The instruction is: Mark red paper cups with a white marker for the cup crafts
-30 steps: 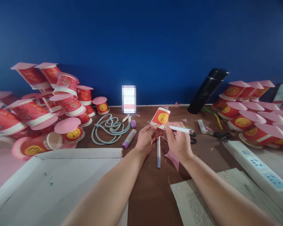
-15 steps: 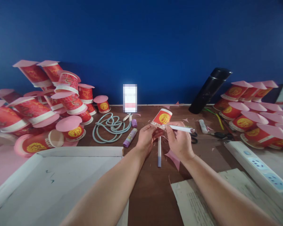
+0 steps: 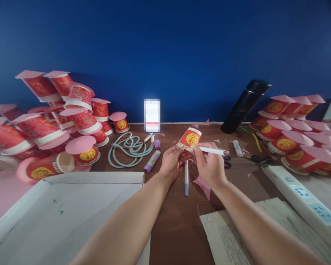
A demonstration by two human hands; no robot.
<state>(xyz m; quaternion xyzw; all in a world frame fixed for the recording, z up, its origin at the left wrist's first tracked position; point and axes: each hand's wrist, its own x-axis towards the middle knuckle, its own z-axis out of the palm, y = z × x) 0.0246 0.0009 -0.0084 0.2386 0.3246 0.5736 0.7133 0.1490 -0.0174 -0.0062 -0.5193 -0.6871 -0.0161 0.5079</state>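
Observation:
A red paper cup (image 3: pixel 190 137) with a yellow emblem is tilted in front of me, and my left hand (image 3: pixel 172 162) grips it near its white, marked band. My right hand (image 3: pixel 212 165) is closed around a white marker pen (image 3: pixel 213 150), whose tip end meets the cup's band. Fingers partly hide that contact. Below the hands, a white cap-like tube with a grey end (image 3: pixel 186 184) lies on the table. Beside it rests a pink paper scrap (image 3: pixel 203 187).
Red cups with pink paper discs are piled at left (image 3: pixel 79 119) and right (image 3: pixel 285 141). A coiled cable (image 3: pixel 131 151), glue stick (image 3: pixel 152 162), black bottle (image 3: pixel 244 108), power strip (image 3: pixel 300 193) and white box tray (image 3: pixel 92 177) surround the hands. Printed paper (image 3: pixel 223 235) lies front right.
Almost nothing differs. Both hands keep their hold on the cup and the marker pen, with only a very slight shift of the pen and fingers.

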